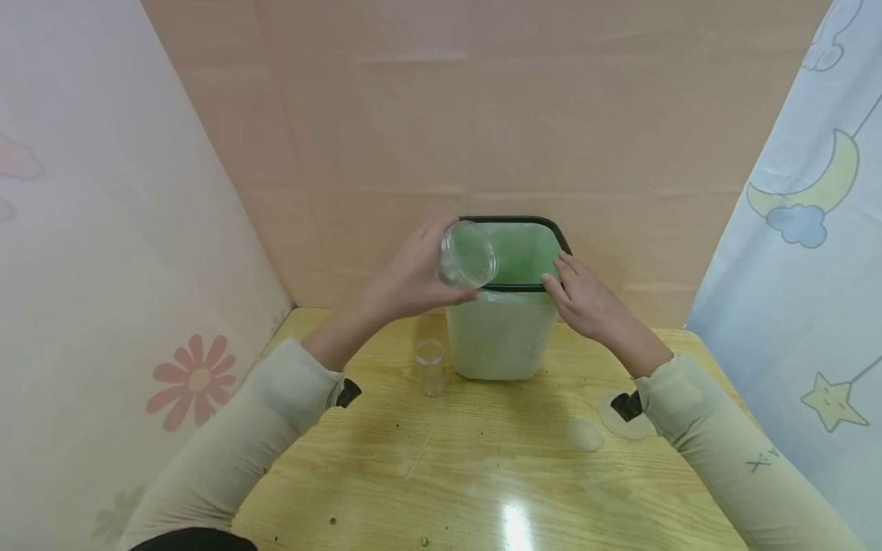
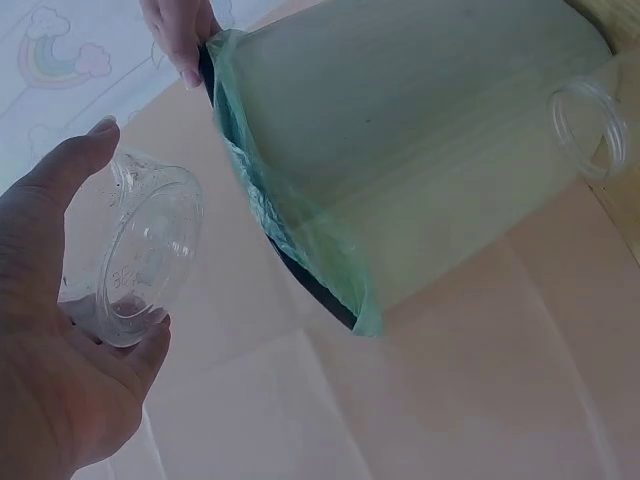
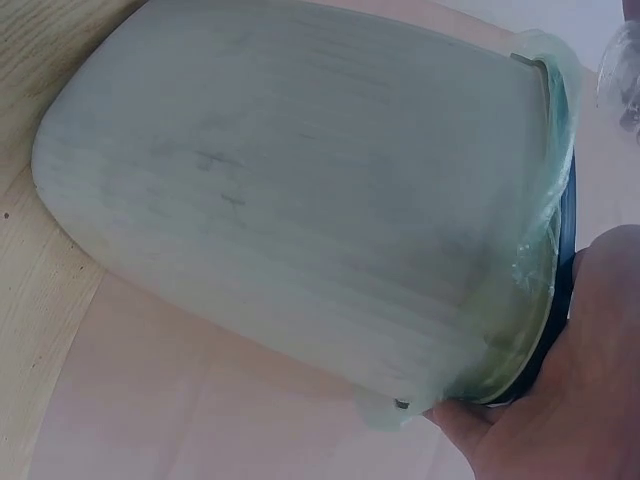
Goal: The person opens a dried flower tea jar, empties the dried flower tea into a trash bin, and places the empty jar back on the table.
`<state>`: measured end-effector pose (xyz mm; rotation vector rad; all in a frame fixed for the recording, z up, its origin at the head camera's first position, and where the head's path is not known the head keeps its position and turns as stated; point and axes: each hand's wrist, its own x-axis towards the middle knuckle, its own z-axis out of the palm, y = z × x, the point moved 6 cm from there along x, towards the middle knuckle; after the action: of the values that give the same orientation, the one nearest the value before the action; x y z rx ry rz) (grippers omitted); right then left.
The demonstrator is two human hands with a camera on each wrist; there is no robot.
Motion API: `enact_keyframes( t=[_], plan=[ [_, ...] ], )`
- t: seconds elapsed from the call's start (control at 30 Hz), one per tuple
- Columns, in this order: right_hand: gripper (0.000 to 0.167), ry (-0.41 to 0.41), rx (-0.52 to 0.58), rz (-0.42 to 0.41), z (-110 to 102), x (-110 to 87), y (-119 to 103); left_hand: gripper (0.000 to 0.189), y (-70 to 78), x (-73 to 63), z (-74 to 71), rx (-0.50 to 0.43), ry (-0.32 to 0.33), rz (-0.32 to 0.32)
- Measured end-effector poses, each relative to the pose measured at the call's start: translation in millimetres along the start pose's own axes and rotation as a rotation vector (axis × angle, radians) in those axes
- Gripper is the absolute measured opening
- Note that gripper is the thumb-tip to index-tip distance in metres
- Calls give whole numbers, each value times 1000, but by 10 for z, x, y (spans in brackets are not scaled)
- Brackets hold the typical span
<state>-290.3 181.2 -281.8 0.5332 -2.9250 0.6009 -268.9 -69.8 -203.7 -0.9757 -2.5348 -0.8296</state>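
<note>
My left hand [image 1: 420, 268] holds a clear plastic jar [image 1: 468, 254], thumb on one side and fingers on the other. The jar tilts at the left of the mouth of a pale green trash bin [image 1: 499, 337]. In the left wrist view the open jar [image 2: 150, 250] looks empty, apart from the bin's rim. A green bag [image 2: 300, 240] lines the bin, folded over its black rim [image 1: 517, 220]. My right hand [image 1: 586, 298] grips the rim at the right front corner, also seen in the right wrist view.
A second clear container [image 1: 430, 367], narrow and upright, stands left of the bin on the wooden table [image 1: 482, 474]. Two pale round discs [image 1: 585, 434] lie at the right, one partly behind the right sleeve. A thin clear strip [image 1: 419, 454] lies at front left. Behind hangs a tan backdrop [image 1: 386, 115].
</note>
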Motion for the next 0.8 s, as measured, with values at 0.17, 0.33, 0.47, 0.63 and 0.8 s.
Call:
enact_keyframes(
  t=[0.17,0.33,0.47,0.63,0.8],
  plan=[
    [74,-3,-3,5,0,-7,17,105,-9,-69,18,16,20,-18],
    [73,-5,-6,6,-19,-14,22,105,-2,-119,37,5,57,-19],
    [71,-7,-12,3,-37,-15,5,105,10,-168,56,-45,90,-25],
    [70,-4,-16,6,-40,-17,-4,106,48,-255,89,-103,114,-36],
    [72,-4,-16,3,-20,-10,19,104,58,-355,132,-150,124,-62]
  ],
)
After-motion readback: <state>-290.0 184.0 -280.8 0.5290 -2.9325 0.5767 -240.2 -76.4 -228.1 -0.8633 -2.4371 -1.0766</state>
